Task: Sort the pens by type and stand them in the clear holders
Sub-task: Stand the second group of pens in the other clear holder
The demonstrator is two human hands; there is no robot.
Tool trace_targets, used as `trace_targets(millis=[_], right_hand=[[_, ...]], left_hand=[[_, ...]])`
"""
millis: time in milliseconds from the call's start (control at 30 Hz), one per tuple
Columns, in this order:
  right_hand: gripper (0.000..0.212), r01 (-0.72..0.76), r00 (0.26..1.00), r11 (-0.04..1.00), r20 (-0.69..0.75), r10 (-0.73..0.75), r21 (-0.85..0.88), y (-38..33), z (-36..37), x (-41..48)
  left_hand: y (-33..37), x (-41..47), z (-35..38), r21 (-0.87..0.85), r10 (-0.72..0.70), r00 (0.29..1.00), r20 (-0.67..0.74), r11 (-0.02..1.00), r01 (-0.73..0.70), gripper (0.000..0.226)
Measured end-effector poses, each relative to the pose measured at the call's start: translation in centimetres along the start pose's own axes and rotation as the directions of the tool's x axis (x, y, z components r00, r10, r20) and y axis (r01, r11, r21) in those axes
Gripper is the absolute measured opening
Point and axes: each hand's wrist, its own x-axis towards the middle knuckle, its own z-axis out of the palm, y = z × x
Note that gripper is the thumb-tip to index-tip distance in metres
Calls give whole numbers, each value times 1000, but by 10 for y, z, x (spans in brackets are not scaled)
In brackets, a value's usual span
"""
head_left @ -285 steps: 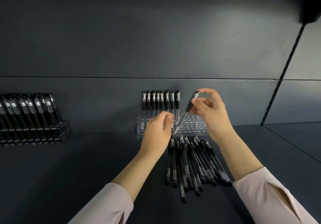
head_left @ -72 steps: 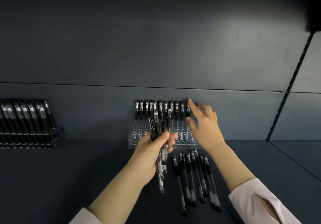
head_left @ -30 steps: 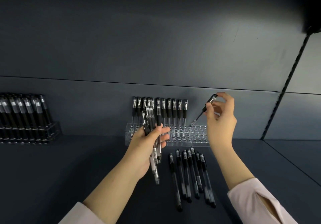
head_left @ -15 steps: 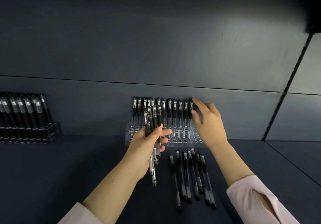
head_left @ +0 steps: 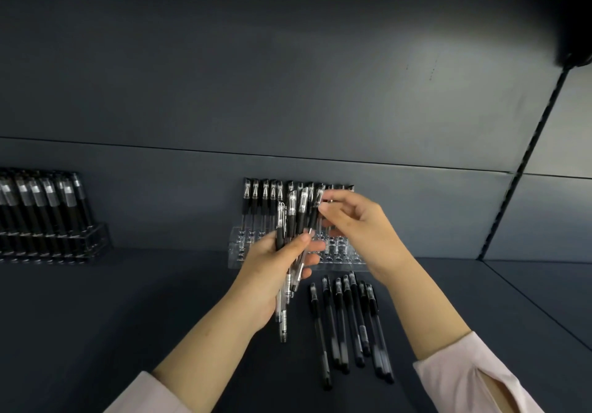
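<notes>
Sleeves: pale sleeves cover both forearms at the near edge, one at each lower corner.
Surface: a dark shelf surface runs from near to far under everything.
Loose pens: several loose pens lie side by side on the surface, caps toward the far side, just right of the left forearm and under the right wrist.
Left hand: the left hand is curled round a bundle of pens, thumb laid across the front. The bundle stands nearly upright above the surface, caps up, fanned a little at the top.
Right hand: the right hand reaches in from the right with fingers curled. Thumb and forefinger pinch the cap end of the rightmost pen in the bundle.
Clear holder: the clear holder sits on the surface just behind both hands, against the back wall. Its rows of holes show at the right.
Standing pens: a row of standing pens stands upright along the holder's far edge, caps up, partly hidden by the bundle and the right hand.
Second holder: far left, a second holder is packed with upright pens and cut off by the frame edge.
</notes>
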Motion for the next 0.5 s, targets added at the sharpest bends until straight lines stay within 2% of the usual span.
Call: trace_targets(millis=[200, 267, 333, 400, 500], right_hand=[[16, -46, 997, 966, -49, 60, 255, 0, 0, 2], [20, -19, 987, 940, -146, 73, 342, 0, -5, 4], [28, 54, 948, 920, -309, 75, 388, 0, -16, 6], [33, 127, 874, 943, -485, 41, 309, 1, -30, 7], [33, 158, 729, 987, -678, -94, 32, 10, -46, 5]], left_hand=[[-2, 0, 2, -67, 1, 1000, 17, 998, 0, 23], [-2, -1, 2, -143, -30, 999, 19, 989, 33, 24], [-1, 0, -1, -191, -68, 998, 5, 979, 68, 24], [0, 0, -3, -173, -93, 995, -21, 981, 88, 23], [-3, 4, -4, -131, -115, 990, -75, 986, 105, 18]])
